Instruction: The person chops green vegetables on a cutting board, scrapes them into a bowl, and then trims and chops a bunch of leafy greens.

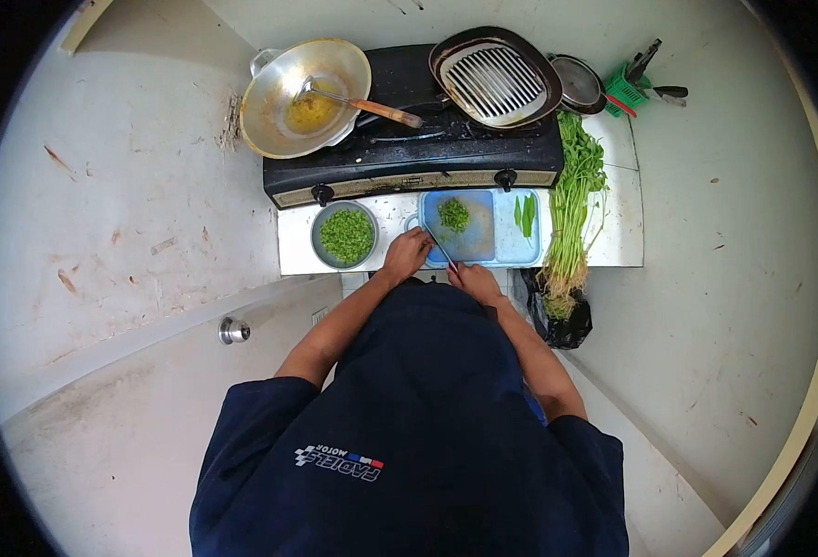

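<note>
My right hand [474, 281] grips a knife [439, 247] by its handle at the front edge of a blue cutting board [513, 249]. The blade slants up and left over the board. By the board's left edge, my left hand [411, 252] has its fingers bent together close to the blade; whatever they may hold is hidden. A small heap of chopped greens [453, 215] sits on the board's left half, with a few long green pieces [525, 215] on the right. Left of my left hand stands a grey bowl [316, 243] filled with finely chopped greens [346, 236].
Behind the board is a black stove [399, 153] carrying a wok [265, 121], with a wooden-handled spatula [386, 111], and a grill pan [494, 84]. A bundle of rooted greens [571, 204] lies right, above a black bag [566, 330]. A green basket [624, 91] holds utensils.
</note>
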Action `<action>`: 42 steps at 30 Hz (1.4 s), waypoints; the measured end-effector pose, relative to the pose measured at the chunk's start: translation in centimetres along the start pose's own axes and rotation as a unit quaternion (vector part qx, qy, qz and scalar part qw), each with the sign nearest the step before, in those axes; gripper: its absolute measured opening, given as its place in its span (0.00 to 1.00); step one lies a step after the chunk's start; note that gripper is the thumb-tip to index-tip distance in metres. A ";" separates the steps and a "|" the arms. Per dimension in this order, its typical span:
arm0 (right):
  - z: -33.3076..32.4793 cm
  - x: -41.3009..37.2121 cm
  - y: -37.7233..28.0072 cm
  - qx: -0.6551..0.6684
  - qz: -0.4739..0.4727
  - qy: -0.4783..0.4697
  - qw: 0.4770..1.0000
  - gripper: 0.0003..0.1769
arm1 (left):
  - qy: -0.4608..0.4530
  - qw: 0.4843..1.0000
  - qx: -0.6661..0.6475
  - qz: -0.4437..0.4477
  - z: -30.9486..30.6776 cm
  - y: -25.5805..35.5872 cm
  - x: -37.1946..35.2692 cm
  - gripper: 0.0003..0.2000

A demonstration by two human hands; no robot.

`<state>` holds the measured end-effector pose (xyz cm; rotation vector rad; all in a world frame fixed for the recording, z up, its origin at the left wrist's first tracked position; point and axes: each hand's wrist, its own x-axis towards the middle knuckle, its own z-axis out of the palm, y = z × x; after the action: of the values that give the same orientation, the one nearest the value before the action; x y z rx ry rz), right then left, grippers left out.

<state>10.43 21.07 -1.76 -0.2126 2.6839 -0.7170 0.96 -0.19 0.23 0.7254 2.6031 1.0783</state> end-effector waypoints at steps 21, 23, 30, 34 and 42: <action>0.4 -0.1 -0.1 -0.024 0.008 0.045 0.999 0.27 | 0.016 1.000 0.001 -0.008 0.0 0.5 -0.1 0.04; 0.4 -0.2 -0.1 -0.016 0.002 0.050 0.999 0.27 | 0.022 1.000 0.011 0.009 -0.1 0.3 -0.2 0.04; 1.2 -0.5 0.2 0.017 -0.013 0.041 0.999 0.27 | 0.015 0.998 0.045 0.036 -0.2 0.2 -0.2 0.06; 2.2 -0.2 0.7 -0.007 -0.029 0.072 0.997 0.22 | 0.014 0.998 0.045 0.038 -0.4 0.5 -0.3 0.06; 1.2 0.4 -0.2 -0.027 -0.028 0.083 0.996 0.23 | 0.013 0.997 0.040 0.062 -0.5 0.8 -0.8 0.05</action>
<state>10.52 20.23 -2.73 -0.2516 2.8686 -0.7079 1.72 -0.41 1.16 0.9085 2.6675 1.0277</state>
